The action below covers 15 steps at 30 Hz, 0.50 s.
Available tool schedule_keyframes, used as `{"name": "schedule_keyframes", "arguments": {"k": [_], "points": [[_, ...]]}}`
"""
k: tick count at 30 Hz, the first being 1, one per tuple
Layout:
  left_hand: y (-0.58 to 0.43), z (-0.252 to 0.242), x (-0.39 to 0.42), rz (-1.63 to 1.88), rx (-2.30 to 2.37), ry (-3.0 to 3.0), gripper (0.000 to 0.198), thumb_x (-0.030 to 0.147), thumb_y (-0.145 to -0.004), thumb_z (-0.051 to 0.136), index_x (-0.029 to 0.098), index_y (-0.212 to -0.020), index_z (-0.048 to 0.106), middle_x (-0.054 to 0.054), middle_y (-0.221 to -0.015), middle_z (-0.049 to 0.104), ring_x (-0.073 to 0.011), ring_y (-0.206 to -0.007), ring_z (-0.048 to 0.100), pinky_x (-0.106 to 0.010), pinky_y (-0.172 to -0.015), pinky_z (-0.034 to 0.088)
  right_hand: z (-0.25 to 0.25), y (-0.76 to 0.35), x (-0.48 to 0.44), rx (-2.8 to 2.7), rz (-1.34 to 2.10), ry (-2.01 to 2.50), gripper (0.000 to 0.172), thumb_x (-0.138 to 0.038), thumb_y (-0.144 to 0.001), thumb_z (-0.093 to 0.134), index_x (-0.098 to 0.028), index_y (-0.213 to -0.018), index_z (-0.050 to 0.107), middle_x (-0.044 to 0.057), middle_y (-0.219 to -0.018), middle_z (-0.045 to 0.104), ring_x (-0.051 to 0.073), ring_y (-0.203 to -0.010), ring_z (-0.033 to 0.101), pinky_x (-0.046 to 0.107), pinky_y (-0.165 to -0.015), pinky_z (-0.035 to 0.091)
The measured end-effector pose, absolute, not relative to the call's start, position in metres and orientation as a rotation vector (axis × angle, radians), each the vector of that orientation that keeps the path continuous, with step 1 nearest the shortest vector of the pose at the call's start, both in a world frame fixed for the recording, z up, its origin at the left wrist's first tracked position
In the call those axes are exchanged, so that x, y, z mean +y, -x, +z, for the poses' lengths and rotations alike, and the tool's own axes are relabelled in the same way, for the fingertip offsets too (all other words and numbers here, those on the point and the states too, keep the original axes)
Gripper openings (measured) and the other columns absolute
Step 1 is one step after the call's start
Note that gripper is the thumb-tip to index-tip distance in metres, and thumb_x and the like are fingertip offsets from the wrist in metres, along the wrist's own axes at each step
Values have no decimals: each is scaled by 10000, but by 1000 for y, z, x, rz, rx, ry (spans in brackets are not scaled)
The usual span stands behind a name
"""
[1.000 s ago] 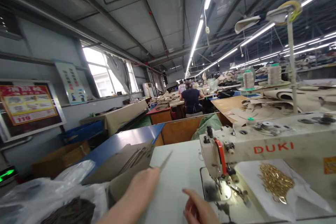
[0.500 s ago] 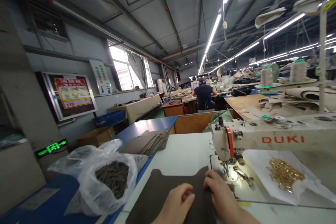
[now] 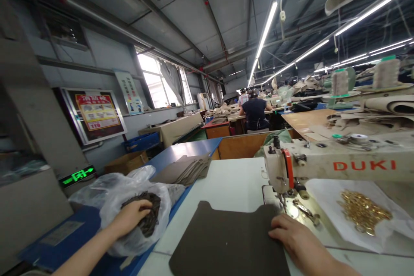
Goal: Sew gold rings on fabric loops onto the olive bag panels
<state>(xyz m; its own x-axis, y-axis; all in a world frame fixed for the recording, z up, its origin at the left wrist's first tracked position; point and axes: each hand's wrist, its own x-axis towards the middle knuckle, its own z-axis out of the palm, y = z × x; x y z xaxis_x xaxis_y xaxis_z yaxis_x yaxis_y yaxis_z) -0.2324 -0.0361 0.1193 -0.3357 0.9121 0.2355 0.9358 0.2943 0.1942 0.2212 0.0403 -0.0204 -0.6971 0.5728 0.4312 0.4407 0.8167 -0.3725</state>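
My left hand (image 3: 132, 217) reaches into a clear plastic bag (image 3: 110, 198) of small dark strips (image 3: 147, 220); its fingers curl over the strips, and I cannot see whether any are held. My right hand (image 3: 296, 239) lies flat, fingers stretched, on the right edge of a dark brown cut panel (image 3: 226, 241) lying on the white sewing table (image 3: 233, 181). The hand is just in front of the needle area of the white DUKI sewing machine (image 3: 339, 164).
A stack of grey-brown panels (image 3: 186, 168) lies on the blue side table (image 3: 181, 151). A pile of gold metal rings (image 3: 364, 211) sits on white plastic under the machine arm. Thread cones (image 3: 339, 83) stand behind. A person (image 3: 255, 112) sits at a far bench.
The dark panel was laid on the table in front of the machine. My left hand then left it and moved left into the plastic bag; my right hand stayed on the panel.
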Motion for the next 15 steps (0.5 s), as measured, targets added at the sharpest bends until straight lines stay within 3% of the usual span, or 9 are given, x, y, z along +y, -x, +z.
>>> {"name": "schedule_keyframes", "arguments": {"k": [8, 15], "points": [[232, 113, -32, -454, -2549, 1750, 83, 247, -591, 463, 230, -533, 521, -9, -618, 661, -242, -714, 660, -288, -667, 493, -18, -225, 41, -2392, 433, 723, 321, -88, -872, 389, -180, -896, 695, 92, -940, 627, 211, -891, 565, 316, -773, 439], [230, 123, -44, -572, -2491, 1707, 166, 336, -594, 432, 224, -599, 555, -48, -709, 694, -280, -772, 659, -320, -714, 488, -18, -225, 39, -2387, 381, 754, 341, -96, -875, 374, -188, -923, 699, 94, -943, 630, 216, -896, 567, 317, -784, 438]]}}
